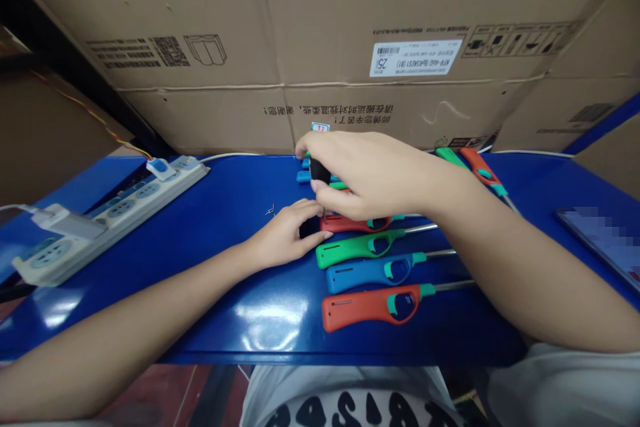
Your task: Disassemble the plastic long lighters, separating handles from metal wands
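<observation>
My right hand [365,170] is closed around the black handle of a screwdriver [320,172], held upright with its shaft pointing down at the handle end of a red long-necked lighter [345,223]. The thumb and fingers of my left hand [285,235] pinch that same end, close to the screwdriver tip. Nearer to me lie a green lighter [333,254], a blue lighter [350,275] and an orange-red lighter [350,311], side by side with metal necks to the right. More lighters behind are partly hidden by my right hand. Several small screws [271,211] lie left of it.
A white power strip [135,207] with plugs stands on the left of the blue table [240,327]. Behind rises a large cardboard box [225,107]. At the back right rest another green lighter [450,157] and orange lighter [477,165]. A phone-like device [600,247] lies far right.
</observation>
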### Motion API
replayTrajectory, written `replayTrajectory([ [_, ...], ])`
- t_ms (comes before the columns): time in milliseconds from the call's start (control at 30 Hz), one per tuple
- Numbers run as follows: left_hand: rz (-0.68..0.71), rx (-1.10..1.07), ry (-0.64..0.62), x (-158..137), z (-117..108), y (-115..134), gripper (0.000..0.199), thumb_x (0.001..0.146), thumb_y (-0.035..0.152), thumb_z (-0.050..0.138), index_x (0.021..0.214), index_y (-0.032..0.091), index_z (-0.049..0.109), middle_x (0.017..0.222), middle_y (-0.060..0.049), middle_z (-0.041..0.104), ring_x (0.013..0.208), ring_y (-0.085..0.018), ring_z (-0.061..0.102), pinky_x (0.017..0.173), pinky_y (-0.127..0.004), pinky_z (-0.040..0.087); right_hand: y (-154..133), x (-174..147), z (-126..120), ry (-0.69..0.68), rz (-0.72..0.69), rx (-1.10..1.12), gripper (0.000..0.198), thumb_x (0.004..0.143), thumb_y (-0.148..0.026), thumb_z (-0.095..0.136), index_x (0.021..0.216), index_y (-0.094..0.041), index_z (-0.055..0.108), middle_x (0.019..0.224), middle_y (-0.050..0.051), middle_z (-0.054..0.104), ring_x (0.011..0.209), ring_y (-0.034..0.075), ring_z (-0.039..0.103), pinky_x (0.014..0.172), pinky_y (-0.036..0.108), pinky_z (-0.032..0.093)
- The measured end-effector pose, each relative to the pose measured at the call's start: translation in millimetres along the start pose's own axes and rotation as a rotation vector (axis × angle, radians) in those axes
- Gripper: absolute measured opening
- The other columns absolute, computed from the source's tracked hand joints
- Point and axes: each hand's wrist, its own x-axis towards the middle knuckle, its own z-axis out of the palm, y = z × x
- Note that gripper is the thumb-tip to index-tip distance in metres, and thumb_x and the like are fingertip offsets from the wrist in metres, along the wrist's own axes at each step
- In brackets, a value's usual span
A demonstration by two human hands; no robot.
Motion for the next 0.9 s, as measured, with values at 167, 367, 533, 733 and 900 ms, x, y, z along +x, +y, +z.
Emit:
replayTrajectory([
  [167, -0.024, -0.004, -0.002, -0.7, -1.2, 0.6, 0.028, 0.095, 0.031, 0.064, 0.119, 0.019, 0.067, 0.124, -0.011, 0.072, 0.121, -0.028, 0.066, 0.106, -0.045, 0.051, -3.4, 0.8, -2.6, -0.021, 0.014, -0.039, 0.032, 0.103, -0.036, 0.04, 0.112, -0.015, 0.063, 0.097, 0.011, 0.072, 0.075, 0.02, 0.06, 0.064, 0.031, 0.032],
  [367, -0.03, -0.039, 0.004, -0.4, -0.4, 0.1, 0.028, 0.094, 0.032, 0.066, 0.118, 0.019, 0.067, 0.122, -0.01, 0.073, 0.119, -0.027, 0.067, 0.106, -0.046, 0.051, -2.4, 0.7, -1.4, -0.012, 0.015, -0.046, 0.03, 0.102, -0.035, 0.042, 0.111, -0.014, 0.061, 0.096, 0.01, 0.072, 0.076, 0.02, 0.059, 0.064, 0.032, 0.033],
  [533, -0.057, -0.033, 0.0, -0.8, -0.2, 1.2, 0.029, 0.091, 0.036, 0.069, 0.113, 0.017, 0.068, 0.118, -0.012, 0.073, 0.115, -0.028, 0.068, 0.101, -0.045, 0.055, -2.5, -0.6, -2.2, -0.021, 0.002, -0.003, 0.032, 0.096, -0.03, 0.046, 0.121, -0.012, 0.058, 0.109, 0.013, 0.071, 0.081, 0.021, 0.059, 0.066, 0.032, 0.034],
  [733, -0.043, -0.044, 0.012, -0.8, -1.0, 4.4, 0.029, 0.089, 0.031, 0.071, 0.115, 0.019, 0.067, 0.121, -0.01, 0.073, 0.115, -0.027, 0.069, 0.103, -0.045, 0.054, -1.9, -0.1, -1.6, -0.019, 0.022, -0.005, 0.031, 0.101, -0.031, 0.039, 0.115, -0.014, 0.06, 0.101, 0.012, 0.072, 0.082, 0.022, 0.061, 0.067, 0.032, 0.035],
  [900, -0.044, -0.029, 0.013, -0.8, 0.1, 2.6, 0.029, 0.09, 0.033, 0.071, 0.114, 0.018, 0.068, 0.119, -0.01, 0.073, 0.114, -0.028, 0.068, 0.102, -0.045, 0.054, -0.9, 0.1, 0.8, -0.019, 0.002, 0.038, 0.036, 0.102, -0.037, 0.04, 0.123, -0.012, 0.056, 0.103, 0.012, 0.071, 0.082, 0.021, 0.061, 0.067, 0.032, 0.036],
])
